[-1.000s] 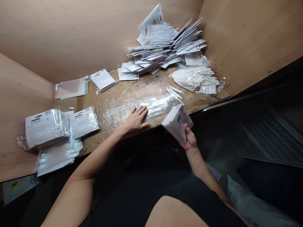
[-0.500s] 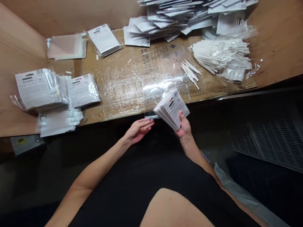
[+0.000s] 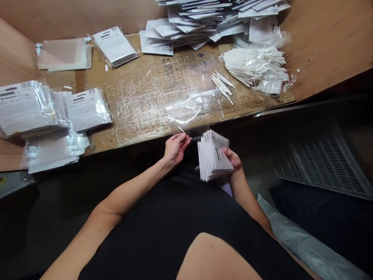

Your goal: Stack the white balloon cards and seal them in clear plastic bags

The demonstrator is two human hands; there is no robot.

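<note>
My right hand (image 3: 234, 161) grips a fanned stack of white printed packets (image 3: 212, 157), just off the bench's front edge. The packets now stand almost upright and are slightly blurred. Thumb and fingers of my left hand (image 3: 175, 147) are pinched together on the near edge of a clear plastic bag (image 3: 186, 110). That bag lies flat, its near end reaching past the bench edge beside the stack.
Loose white sticks (image 3: 223, 86) lie near a bag of white sticks (image 3: 253, 64). A heap of packets (image 3: 186, 29) is at the back. Bagged packets (image 3: 87, 111) sit at left, below flat translucent sleeves (image 3: 64, 54). A grey plastic crate (image 3: 323, 163) stands at right.
My left hand has closed on the bag's edge, its fingers no longer stretched out. The packet stack has tilted and dropped lower in my right hand. The whole view has shifted.
</note>
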